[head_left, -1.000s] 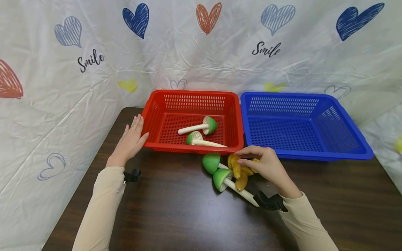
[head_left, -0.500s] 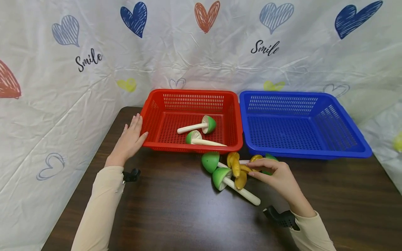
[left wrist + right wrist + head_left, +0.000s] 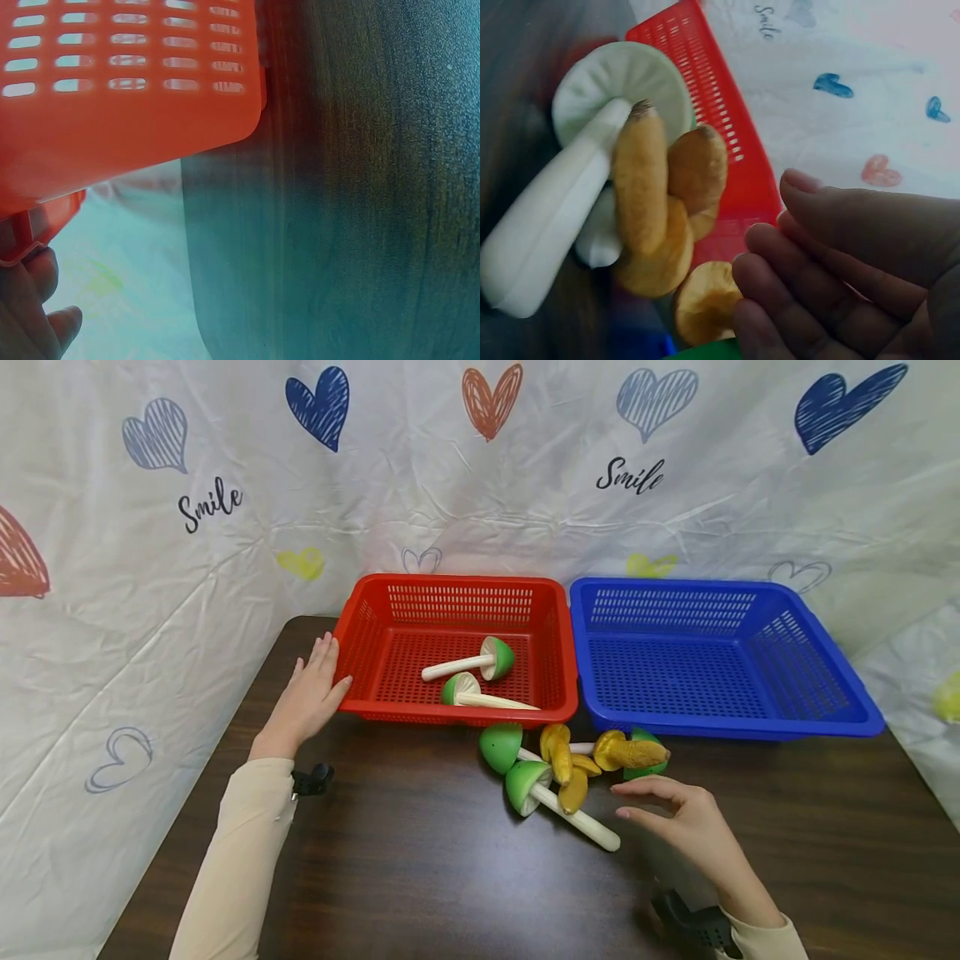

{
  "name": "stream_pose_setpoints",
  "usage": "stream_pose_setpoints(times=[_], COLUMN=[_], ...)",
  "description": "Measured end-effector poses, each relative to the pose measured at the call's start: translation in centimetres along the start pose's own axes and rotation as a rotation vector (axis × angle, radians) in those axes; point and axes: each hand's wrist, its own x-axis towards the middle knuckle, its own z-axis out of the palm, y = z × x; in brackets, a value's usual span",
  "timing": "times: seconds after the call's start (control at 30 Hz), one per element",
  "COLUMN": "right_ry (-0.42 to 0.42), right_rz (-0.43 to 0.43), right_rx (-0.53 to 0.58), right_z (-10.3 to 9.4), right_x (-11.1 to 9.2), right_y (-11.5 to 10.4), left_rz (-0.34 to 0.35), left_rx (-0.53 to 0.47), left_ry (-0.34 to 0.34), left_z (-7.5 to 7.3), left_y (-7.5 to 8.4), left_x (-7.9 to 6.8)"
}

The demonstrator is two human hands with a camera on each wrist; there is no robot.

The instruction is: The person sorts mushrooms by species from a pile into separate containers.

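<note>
In the head view my left hand (image 3: 306, 693) rests with straight fingers on the left rim of a red basket (image 3: 450, 717). My right hand (image 3: 693, 827) hovers just right of a small pile, its thumb and fingers apart and nothing between them. The pile has yellow toy mushrooms (image 3: 561, 756) on top of green-capped toy mushrooms with white stems (image 3: 585, 822). One yellow mushroom (image 3: 630, 752) lies across a green cap (image 3: 648, 768), nearest to my right fingers. In the right wrist view, yellow mushrooms (image 3: 641, 184) overlap beside a thick white stem (image 3: 551, 210).
Two green-capped mushrooms (image 3: 491, 658) lie inside the red basket. A blue basket (image 3: 720, 724) stands against its right side, with nothing visible inside. Both sit at the back of the dark wooden table (image 3: 420, 860), before a white curtain (image 3: 420, 477) printed with hearts.
My right hand has drawn back from the pile, toward the right and nearer to me, uncovering the rightmost yellow mushroom and green cap. My left hand has stayed on the red basket.
</note>
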Motion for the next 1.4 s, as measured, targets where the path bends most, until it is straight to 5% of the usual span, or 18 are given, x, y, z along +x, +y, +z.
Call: stream_pose_setpoints(times=[0.23, 0.57, 0.8, 1.17, 1.4], right_ry=[-0.052, -0.177, -0.176, -0.120, -0.184], right_rz=[-0.025, 0.125, 0.067, 0.018, 0.057], right_rx=[-0.050, -0.048, -0.103, -0.019, 0.098], right_z=[1.2, 2.9, 4.3, 4.6, 4.3], right_x=[-0.7, -0.2, -0.3, -0.3, -0.3], right_y=[1.5, 2.1, 2.5, 2.3, 2.1], left_rz=[-0.008, 0.006, 0.005, 0.019, 0.011], left_rx=[-0.004, -0.013, -0.013, -0.019, -0.019], left_ry=[-0.013, -0.003, -0.003, 0.008, 0.000], left_z=[0.2, 0.1, 0.2, 0.2, 0.1], left_y=[-0.1, 0.0, 0.0, -0.1, -0.1], left_x=[0.0, 0.2, -0.1, -0.1, -0.2])
